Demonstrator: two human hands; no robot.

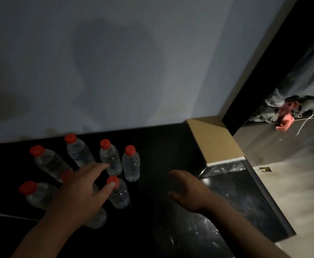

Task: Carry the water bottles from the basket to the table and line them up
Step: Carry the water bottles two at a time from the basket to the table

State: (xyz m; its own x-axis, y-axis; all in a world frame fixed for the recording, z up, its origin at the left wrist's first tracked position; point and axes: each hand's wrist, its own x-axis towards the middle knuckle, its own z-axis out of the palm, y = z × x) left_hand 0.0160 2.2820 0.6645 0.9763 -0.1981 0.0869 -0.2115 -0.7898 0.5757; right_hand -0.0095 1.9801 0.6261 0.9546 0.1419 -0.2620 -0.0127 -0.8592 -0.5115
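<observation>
From the head view, seven water bottles (131, 165) with red caps stand on the dark desk (161, 146), close to the pale wall (115, 62). They stand up straight with their caps on top. They make two loose rows, not one neat line. The basket is not in the picture.

The left hand (78, 194) is over the bottles. Its fingers (100, 167) are spread wide and mostly straight, and I see nothing held in them. The near bottle (119, 196) stands just past the thumb (109, 187), a little to the right of the palm. The thumb tip is right at that bottle's red cap (113, 180); I cannot tell if it touches. The pointing finger reaches toward the back row. Another, half-hidden bottle (96, 219) is under the palm, so only its cap and its bottom show.

The right hand (187, 190) is flat and loose over a bare part of the desk. It holds nothing. It is well apart from every bottle, off to their right.

So the left hand is much nearer. I think the bottles need lining up now, and the near bottle is the easy one to take, with the fingers closing round its side.
</observation>
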